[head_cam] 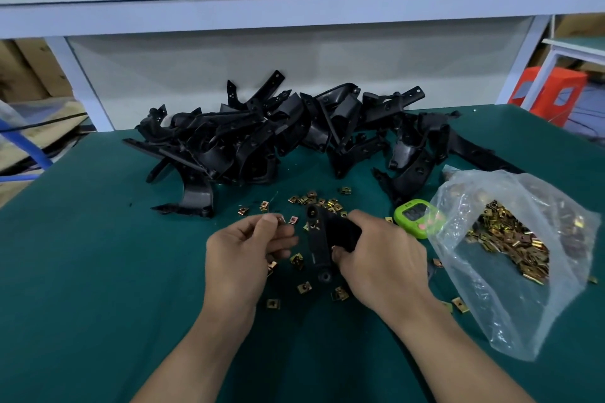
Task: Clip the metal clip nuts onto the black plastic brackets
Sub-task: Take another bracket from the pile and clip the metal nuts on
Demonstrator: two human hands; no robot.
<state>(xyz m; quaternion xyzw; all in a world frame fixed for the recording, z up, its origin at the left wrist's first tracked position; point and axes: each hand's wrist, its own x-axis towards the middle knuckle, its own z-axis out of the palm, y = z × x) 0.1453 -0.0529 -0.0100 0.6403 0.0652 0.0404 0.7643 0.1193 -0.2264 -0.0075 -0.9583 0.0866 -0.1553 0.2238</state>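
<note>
Stiff black bracket point(318, 249) gripped in your right hand point(379, 258); left hand point(245, 249) pinches light clip nut point(281, 219), hold its edges

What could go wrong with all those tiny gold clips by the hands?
1. The clip nut pinched in the left hand is tiny; it might slip and vanish among the loose clip nuts on the green mat.
2. The right hand grips the black bracket on one side, so it may twist when the clip goes on.
3. The plastic bag lies beside the right arm; a bump could spill more.
</note>
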